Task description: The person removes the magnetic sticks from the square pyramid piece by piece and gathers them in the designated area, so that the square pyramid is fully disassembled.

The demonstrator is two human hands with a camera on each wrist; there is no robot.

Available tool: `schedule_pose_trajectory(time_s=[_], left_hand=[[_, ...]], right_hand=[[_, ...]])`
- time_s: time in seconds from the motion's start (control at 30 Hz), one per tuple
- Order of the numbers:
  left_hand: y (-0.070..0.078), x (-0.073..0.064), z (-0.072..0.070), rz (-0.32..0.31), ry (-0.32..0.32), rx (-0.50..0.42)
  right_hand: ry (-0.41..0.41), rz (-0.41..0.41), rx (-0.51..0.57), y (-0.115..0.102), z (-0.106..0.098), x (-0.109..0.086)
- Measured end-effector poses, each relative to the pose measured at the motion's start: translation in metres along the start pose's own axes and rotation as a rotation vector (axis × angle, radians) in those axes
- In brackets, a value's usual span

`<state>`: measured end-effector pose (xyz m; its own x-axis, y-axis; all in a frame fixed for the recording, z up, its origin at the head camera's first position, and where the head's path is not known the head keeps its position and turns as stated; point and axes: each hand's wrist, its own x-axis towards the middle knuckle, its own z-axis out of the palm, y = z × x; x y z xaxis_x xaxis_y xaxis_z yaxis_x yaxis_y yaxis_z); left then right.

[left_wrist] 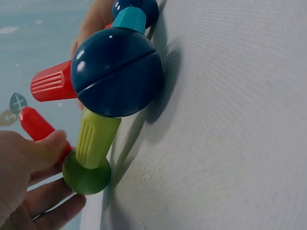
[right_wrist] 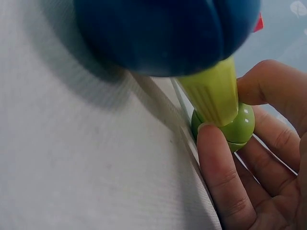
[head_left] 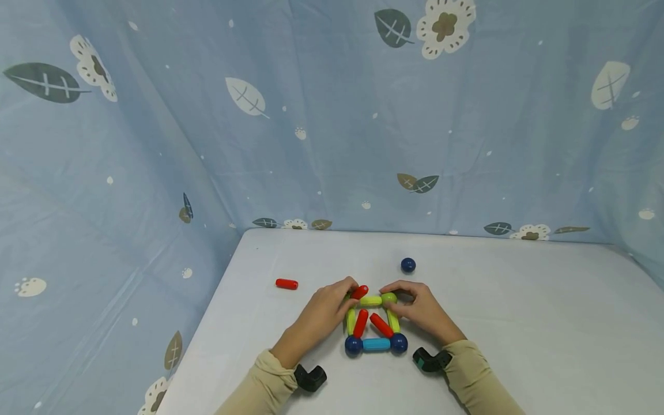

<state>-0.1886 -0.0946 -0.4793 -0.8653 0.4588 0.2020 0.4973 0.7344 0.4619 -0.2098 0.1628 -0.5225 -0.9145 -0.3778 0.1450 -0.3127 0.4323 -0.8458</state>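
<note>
A four-sided frame of rods and balls lies on the white table. Its near side is a light blue rod (head_left: 376,344) between two dark blue balls, left (head_left: 354,345) and right (head_left: 398,343); yellow-green rods (head_left: 370,301) form the other sides. From each blue ball a red rod, left (head_left: 360,324) and right (head_left: 381,325), sticks up at a slant. My left hand (head_left: 329,305) pinches another red rod (head_left: 360,292), whose lower end meets the far-left green ball (left_wrist: 86,175). Thumb and fingers of my right hand (head_left: 419,305) grip the far-right green ball (right_wrist: 240,127).
One loose red rod (head_left: 287,284) lies to the left of the frame. Beyond it, toward the back, sits a loose dark blue ball (head_left: 408,265). Black wrist devices (head_left: 311,378) are on both forearms. A patterned blue curtain (head_left: 332,144) hangs behind and left of the table.
</note>
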Motion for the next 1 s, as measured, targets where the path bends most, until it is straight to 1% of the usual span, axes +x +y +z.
schedule_pose_trajectory(time_s=[0.2, 0.3, 0.37, 0.5, 0.77, 0.9, 1.0], left_hand=[[-0.001, 0.001, -0.002, -0.043, 0.025, -0.042], [-0.002, 0.001, -0.005, -0.050, 0.039, -0.066], [-0.002, 0.002, -0.009, -0.047, 0.051, -0.071], [-0.005, 0.002, -0.016, -0.063, 0.065, -0.070], [-0.011, 0.000, -0.031, -0.118, 0.053, -0.041], [-0.018, -0.002, -0.043, -0.152, 0.057, -0.049], [-0.025, -0.003, -0.052, -0.178, 0.066, -0.038]], right_hand=[[-0.002, 0.000, 0.005, -0.001, -0.001, 0.000], [-0.004, 0.002, 0.003, -0.001, -0.001, 0.000], [-0.003, 0.001, 0.001, -0.001, -0.001, 0.000], [0.000, -0.002, 0.004, -0.001, -0.002, 0.000], [0.002, -0.008, 0.011, -0.003, -0.002, -0.002], [0.001, 0.003, 0.014, -0.002, -0.001, -0.002], [-0.004, 0.019, 0.023, 0.000, 0.001, -0.003]])
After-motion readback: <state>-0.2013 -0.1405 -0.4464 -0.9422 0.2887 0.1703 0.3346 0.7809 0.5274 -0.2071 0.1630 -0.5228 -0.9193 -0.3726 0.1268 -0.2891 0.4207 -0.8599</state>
